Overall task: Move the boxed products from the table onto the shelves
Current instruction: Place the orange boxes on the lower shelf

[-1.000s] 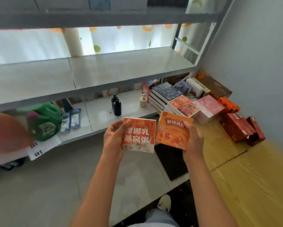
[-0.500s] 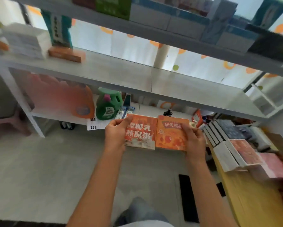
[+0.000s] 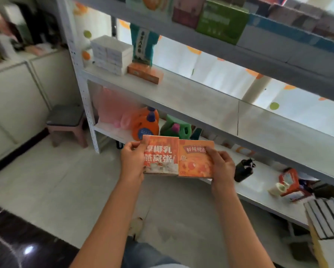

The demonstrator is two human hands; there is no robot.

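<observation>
My left hand (image 3: 132, 160) grips the left edge of a red-orange box with white lettering (image 3: 160, 154). My right hand (image 3: 221, 168) grips the right edge of an orange box (image 3: 195, 158). The two boxes are held side by side, edges touching, in front of the low shelf (image 3: 259, 182). The middle shelf (image 3: 197, 99) above carries a stack of white boxes (image 3: 111, 55), a flat orange box (image 3: 145, 74) and a teal upright box (image 3: 143, 45) at its left end. At the far right, stacked boxes on the table (image 3: 325, 217) show at the frame edge.
The top shelf (image 3: 259, 53) holds several boxes, one of them green (image 3: 222, 20). Orange (image 3: 145, 125) and green (image 3: 175, 127) detergent jugs, a black bottle (image 3: 243, 171) and a small red item (image 3: 289, 181) are on the low shelf. A pink stool (image 3: 66, 122) stands left of the rack.
The view has swung left from the table toward the rack's left end. Both hands still carry the two boxes, which have come together edge to edge.
</observation>
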